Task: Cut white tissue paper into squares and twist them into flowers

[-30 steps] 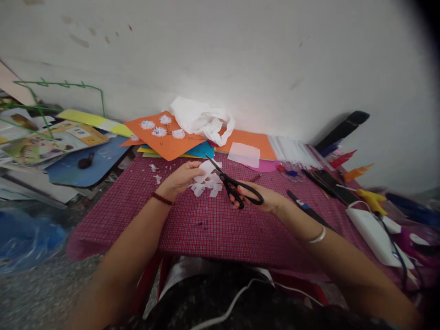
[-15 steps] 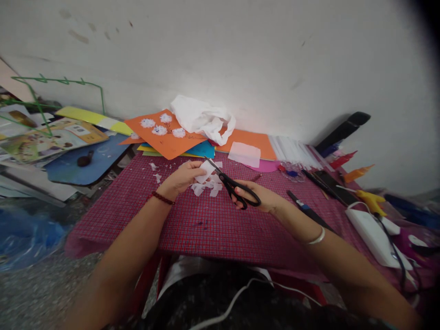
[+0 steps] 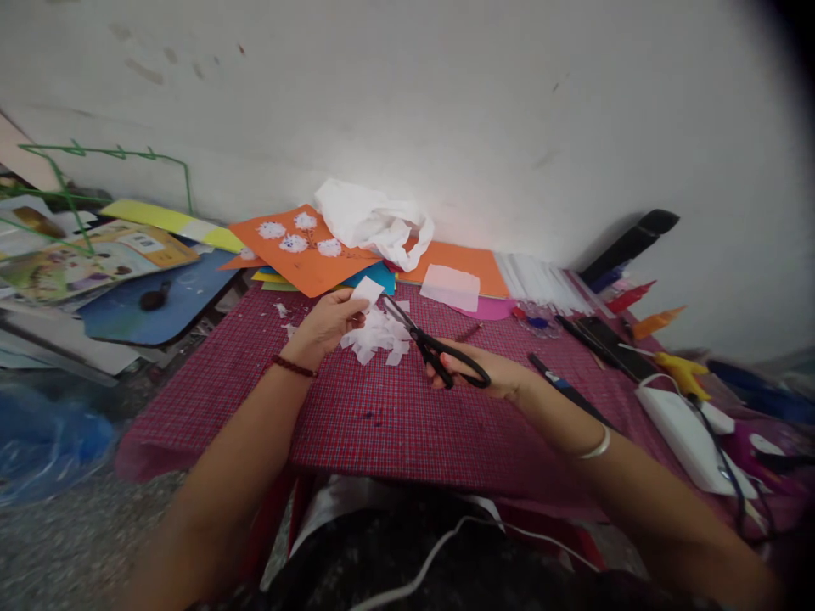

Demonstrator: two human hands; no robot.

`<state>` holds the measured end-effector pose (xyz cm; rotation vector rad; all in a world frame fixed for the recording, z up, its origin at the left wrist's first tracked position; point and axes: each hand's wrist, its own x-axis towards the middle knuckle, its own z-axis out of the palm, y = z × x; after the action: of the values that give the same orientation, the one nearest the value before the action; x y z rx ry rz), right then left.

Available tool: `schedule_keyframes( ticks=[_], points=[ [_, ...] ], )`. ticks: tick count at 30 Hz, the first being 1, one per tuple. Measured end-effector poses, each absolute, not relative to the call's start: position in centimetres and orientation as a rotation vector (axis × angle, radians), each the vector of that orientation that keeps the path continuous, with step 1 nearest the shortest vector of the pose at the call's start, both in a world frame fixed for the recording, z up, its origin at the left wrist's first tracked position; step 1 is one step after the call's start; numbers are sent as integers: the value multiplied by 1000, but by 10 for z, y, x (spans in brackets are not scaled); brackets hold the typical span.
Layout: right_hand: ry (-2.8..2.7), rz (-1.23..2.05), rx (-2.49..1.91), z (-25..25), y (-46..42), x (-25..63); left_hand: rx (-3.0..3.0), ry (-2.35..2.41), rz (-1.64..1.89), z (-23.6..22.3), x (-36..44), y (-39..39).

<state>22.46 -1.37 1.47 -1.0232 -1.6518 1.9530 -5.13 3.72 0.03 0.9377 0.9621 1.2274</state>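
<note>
Pinched between the fingers of my left hand (image 3: 333,319) is a small white piece of paper (image 3: 368,291), held above the table. My right hand (image 3: 455,365) grips black-handled scissors (image 3: 425,341) by their loops, and the blades point up and left. A small gap separates the blade tips from the held paper. Under and between my hands lies a loose pile of white paper scraps (image 3: 377,336) on the red checked tablecloth (image 3: 382,433).
Behind the scraps are an orange sheet with white paper flowers (image 3: 298,263), a white plastic bag (image 3: 369,222) and a pale pink sheet (image 3: 451,287). A yellow glue gun (image 3: 684,373) and a white box-like object (image 3: 691,437) lie at right. A green wire rack (image 3: 120,153) stands at left.
My left hand has drawn the paper left and up, away from the scissors. The right hand with the scissors has shifted slightly right. More scraps show in the pile.
</note>
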Motion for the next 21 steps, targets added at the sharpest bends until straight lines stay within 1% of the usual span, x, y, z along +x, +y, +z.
schedule_keyframes(
  ticks=[4, 9, 15, 21],
  points=[
    [-1787, 1882, -1039, 20, -16, 218, 925, 924, 1167, 3, -44, 32],
    [-1780, 1852, -1057, 18, -13, 211, 969, 928, 1081, 0, -36, 29],
    [-1770, 1811, -1036, 14, -15, 208, 994, 910, 1067, -6, -34, 30],
    [-1751, 1766, -1055, 13, -18, 209, 976, 921, 1064, -2, -32, 28]
  ],
)
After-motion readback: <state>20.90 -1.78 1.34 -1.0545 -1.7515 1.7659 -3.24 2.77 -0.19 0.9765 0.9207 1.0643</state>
